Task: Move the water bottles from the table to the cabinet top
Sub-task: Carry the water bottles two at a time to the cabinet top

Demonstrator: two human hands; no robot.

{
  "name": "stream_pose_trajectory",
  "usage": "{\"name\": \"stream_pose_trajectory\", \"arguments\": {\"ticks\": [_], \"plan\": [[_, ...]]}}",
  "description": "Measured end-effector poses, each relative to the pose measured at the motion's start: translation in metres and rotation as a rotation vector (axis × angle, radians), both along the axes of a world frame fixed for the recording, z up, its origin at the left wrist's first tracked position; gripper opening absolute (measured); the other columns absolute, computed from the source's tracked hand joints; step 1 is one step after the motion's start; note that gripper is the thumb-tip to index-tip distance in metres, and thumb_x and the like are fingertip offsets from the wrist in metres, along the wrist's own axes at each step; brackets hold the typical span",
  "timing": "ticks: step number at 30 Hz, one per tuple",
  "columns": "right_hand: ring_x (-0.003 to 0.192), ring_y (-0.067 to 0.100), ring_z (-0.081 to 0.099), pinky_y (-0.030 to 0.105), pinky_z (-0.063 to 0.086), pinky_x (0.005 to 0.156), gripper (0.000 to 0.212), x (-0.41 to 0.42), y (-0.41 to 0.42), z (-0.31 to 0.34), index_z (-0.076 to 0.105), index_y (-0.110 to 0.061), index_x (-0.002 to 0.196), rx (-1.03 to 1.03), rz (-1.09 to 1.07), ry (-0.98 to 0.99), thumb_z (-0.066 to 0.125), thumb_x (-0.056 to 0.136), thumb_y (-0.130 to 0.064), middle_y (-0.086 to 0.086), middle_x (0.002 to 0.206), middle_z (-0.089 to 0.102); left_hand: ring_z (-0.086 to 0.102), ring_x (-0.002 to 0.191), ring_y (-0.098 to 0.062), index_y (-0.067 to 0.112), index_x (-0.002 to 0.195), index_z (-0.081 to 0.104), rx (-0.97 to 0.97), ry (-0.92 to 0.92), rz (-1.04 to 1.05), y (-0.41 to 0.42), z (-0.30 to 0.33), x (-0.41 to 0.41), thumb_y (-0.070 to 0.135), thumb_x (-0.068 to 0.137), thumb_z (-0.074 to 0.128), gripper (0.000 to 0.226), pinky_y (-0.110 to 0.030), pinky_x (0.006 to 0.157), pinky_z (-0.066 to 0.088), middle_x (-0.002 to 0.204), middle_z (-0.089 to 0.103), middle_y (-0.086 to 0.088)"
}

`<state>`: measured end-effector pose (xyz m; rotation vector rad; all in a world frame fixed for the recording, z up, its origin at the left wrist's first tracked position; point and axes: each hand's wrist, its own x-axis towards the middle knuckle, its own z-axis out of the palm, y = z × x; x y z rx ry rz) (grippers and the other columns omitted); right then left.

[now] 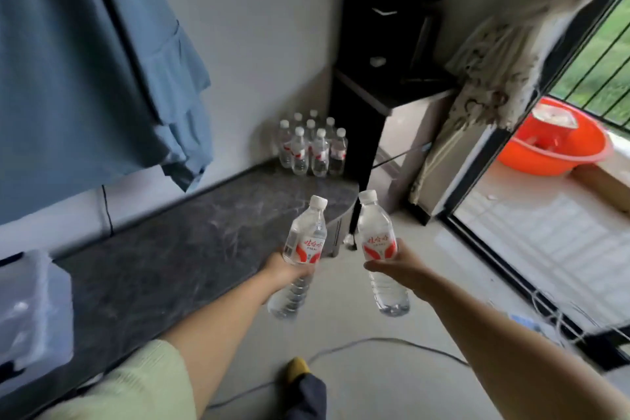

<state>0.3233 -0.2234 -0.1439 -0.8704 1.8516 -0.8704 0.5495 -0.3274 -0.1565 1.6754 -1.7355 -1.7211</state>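
The left hand [284,271] has its fingers curled tight around the middle of a water bottle [300,256]. This left bottle leans, with its white cap up and tipped to the right, and its bottom down toward the person. The right hand [397,266] wraps its fingers around a second bottle [380,249], just under the red label. That one stands nearly straight, cap up and leaning a little left. Both bottles are in the air, past the rounded end of the dark cabinet top [163,249], close beside each other but not touching. More bottles [312,148] stand together in the far corner of the cabinet top, by the wall.
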Motion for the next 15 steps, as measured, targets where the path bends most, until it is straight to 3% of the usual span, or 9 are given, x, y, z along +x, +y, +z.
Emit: {"name": "stream_pose_trajectory", "arguments": {"ticks": [2,6,9,15], "plan": [[0.072,0.014,0.067,0.020,0.049,0.060,0.029,-0.006,-0.044,0.004,0.065,-0.020,0.088,0.001,-0.001,0.007,0.079,0.068,-0.005,-0.003,0.076,0.071,0.066,0.088,-0.017,0.020,0.088,0.066,0.020,-0.009,-0.003,-0.044,0.004,-0.008,0.026,0.073,0.082,0.023,-0.024,0.078,0.049,0.098,0.071,-0.005],[0.075,0.021,0.069,0.028,0.054,0.063,0.032,-0.009,-0.130,0.000,0.063,-0.015,0.092,-0.013,-0.025,-0.011,0.082,0.067,-0.006,0.009,0.083,0.071,0.066,0.101,-0.023,0.008,0.113,0.064,0.051,-0.011,0.015,-0.131,0.009,-0.008,0.025,0.073,0.082,0.047,-0.036,0.096,0.051,0.110,0.070,-0.010],[0.084,0.024,0.067,0.036,0.055,0.073,0.047,-0.005,-0.175,-0.013,0.054,-0.016,0.102,0.022,-0.083,-0.017,0.084,0.066,-0.009,0.010,0.092,0.067,0.064,0.109,-0.026,0.008,0.121,0.059,0.056,-0.014,0.061,-0.173,0.002,-0.002,0.026,0.072,0.083,0.058,-0.043,0.102,0.047,0.116,0.068,-0.011],[0.093,0.024,0.064,0.043,0.054,0.085,0.063,0.001,-0.264,-0.031,0.048,-0.016,0.112,0.073,-0.105,0.022,0.086,0.063,-0.013,0.005,0.098,0.064,0.063,0.108,-0.025,0.007,0.121,0.056,0.071,-0.007,0.175,-0.245,-0.013,0.005,0.022,0.070,0.084,0.061,-0.041,0.102,0.046,0.117,0.067,-0.012]]}}
